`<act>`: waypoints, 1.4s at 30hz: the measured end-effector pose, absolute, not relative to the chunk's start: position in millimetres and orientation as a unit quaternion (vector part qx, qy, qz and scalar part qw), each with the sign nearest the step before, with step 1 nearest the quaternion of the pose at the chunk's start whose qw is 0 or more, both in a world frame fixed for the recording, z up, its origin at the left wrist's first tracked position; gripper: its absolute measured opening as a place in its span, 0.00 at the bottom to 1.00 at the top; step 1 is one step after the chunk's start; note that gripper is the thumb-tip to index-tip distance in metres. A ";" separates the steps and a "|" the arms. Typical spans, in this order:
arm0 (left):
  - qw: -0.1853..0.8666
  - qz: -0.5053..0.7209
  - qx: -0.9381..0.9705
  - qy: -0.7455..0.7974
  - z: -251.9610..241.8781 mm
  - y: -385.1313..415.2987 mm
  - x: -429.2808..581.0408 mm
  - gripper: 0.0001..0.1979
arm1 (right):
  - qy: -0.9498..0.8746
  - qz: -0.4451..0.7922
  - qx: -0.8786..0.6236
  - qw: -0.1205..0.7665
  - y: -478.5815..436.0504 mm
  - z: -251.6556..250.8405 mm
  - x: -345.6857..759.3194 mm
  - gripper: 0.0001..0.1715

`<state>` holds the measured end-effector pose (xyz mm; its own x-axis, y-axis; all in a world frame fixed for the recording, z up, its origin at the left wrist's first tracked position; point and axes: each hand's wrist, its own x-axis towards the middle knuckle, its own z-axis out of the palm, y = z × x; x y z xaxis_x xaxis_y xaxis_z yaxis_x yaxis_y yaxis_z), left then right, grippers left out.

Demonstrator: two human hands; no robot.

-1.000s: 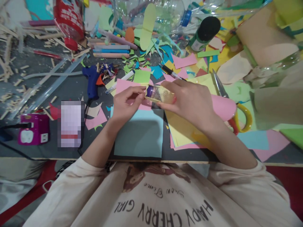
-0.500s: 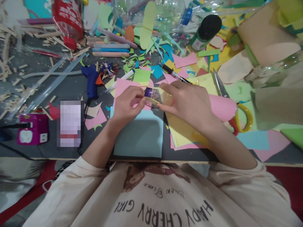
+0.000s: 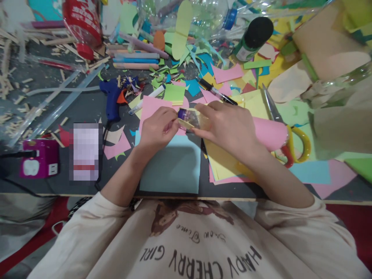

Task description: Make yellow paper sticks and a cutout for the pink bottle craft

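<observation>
A clear plastic bottle (image 3: 194,116) lies on its side in front of me, its purple cap (image 3: 182,114) pointing left. Pink paper (image 3: 270,133) covers the bottle's right-hand end. My right hand (image 3: 231,122) is wrapped over the bottle's middle from above. Close to the cap, the thumb and fingers of my left hand (image 3: 159,128) are pinched at the end of a pale yellow strip (image 3: 185,124), which runs along the neck to my right fingers. Below both hands is a light blue paper sheet (image 3: 171,166).
Scissors (image 3: 286,139) with yellow and red handles lie right of the bottle. A blue glue gun (image 3: 112,99) and a purple box (image 3: 40,159) with a cable are on the left. Markers, paper scraps, a red-labelled bottle (image 3: 83,27) and a black-capped container (image 3: 252,38) crowd the back.
The bottle and my right hand have shifted very slightly left. My left fingers have closed in tighter by the cap.
</observation>
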<state>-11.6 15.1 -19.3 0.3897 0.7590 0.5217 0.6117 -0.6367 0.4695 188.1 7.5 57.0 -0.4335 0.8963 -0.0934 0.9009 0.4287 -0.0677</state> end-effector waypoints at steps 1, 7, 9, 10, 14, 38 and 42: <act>0.105 0.365 0.826 0.416 -19.4 15.0 -11.6 0.07 | 0.843 -0.055 0.534 0.022 7.8 56.5 188.1 0.32; 0.179 0.421 0.779 0.430 -16.2 15.2 -10.3 0.11 | 0.836 -0.061 0.545 0.019 8.1 56.1 188.1 0.31; 0.238 0.442 0.738 0.451 -17.1 16.9 -9.5 0.14 | 0.837 -0.063 0.544 0.014 7.9 57.1 188.4 0.30; 0.269 0.451 0.715 0.461 -18.4 18.1 -9.0 0.15 | 0.838 -0.064 0.542 0.012 7.8 57.6 188.5 0.30; 0.370 0.471 0.646 0.473 -24.5 23.4 -7.3 0.20 | 0.844 -0.065 0.532 0.003 7.7 58.8 189.1 0.30; 0.435 0.389 0.695 0.421 -20.8 19.9 -11.0 0.25 | 0.859 -0.101 0.503 0.000 12.0 63.0 195.6 0.32; 0.430 0.378 0.703 0.422 -21.0 19.9 -12.6 0.25 | 0.863 -0.110 0.494 -0.004 10.8 63.7 194.5 0.29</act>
<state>-12.6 19.9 -21.0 0.3585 0.9180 0.1695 0.2675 -0.2749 0.9235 194.5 10.8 63.7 -0.5120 0.8530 -0.1012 0.8512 0.4879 -0.1936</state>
